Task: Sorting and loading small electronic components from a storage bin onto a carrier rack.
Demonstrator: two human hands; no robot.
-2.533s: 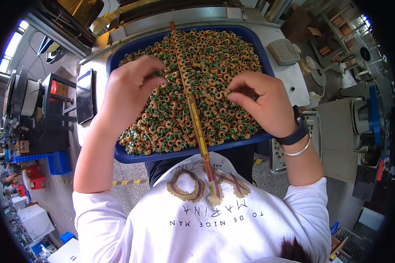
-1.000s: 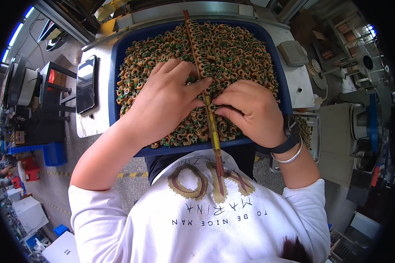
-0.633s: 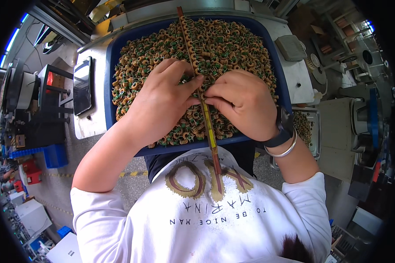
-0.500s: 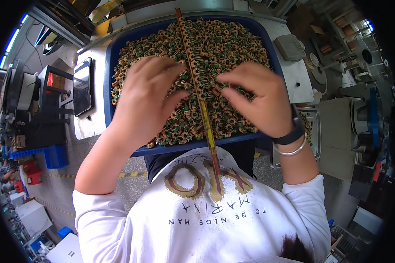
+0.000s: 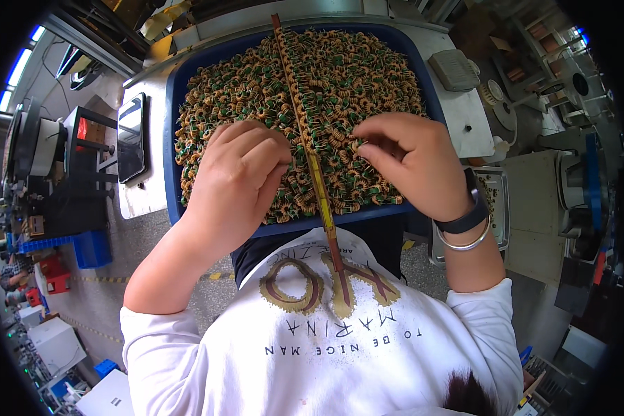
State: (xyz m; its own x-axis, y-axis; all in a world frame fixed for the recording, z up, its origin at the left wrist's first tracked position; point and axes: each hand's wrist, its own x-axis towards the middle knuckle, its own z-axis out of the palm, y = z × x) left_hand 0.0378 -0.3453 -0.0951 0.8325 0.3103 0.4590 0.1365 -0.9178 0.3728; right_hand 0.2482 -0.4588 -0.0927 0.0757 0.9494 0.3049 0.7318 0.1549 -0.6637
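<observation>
While the person sits before a deep blue tub (image 5: 173, 166), both hands are above the many small ring-shaped coils (image 5: 374, 83) that fill it, copper-coloured wire wound on green cores. A long narrow strip (image 5: 321, 187) lies across the tub from the far rim to the near one, and its lower end, which is reddish-brown, lies over the printed front of the white shirt (image 5: 353, 367). Along its upper part the strip carries a close row of coils, whereas a lower part shows bare and yellow. The left hand (image 5: 239, 163) is on the left side of the strip, apart from it, with the fingers curled downward; the fingertips are hidden, so I cannot tell whether it grasps a coil. The right hand (image 5: 419, 156) is on the right side, thumb and forefinger bent toward each other just over the coils, and I cannot tell if one is pinched there. A dark watch (image 5: 464, 219) and a silver bangle (image 5: 466, 245) are on the right wrist. The tub stands on a white tabletop (image 5: 142, 201), where a black flat-screen device (image 5: 132, 139) lies at the left and a grey box (image 5: 455, 70) at the right. Near the right forearm is a metal tray (image 5: 504, 208) containing some more coils.
</observation>
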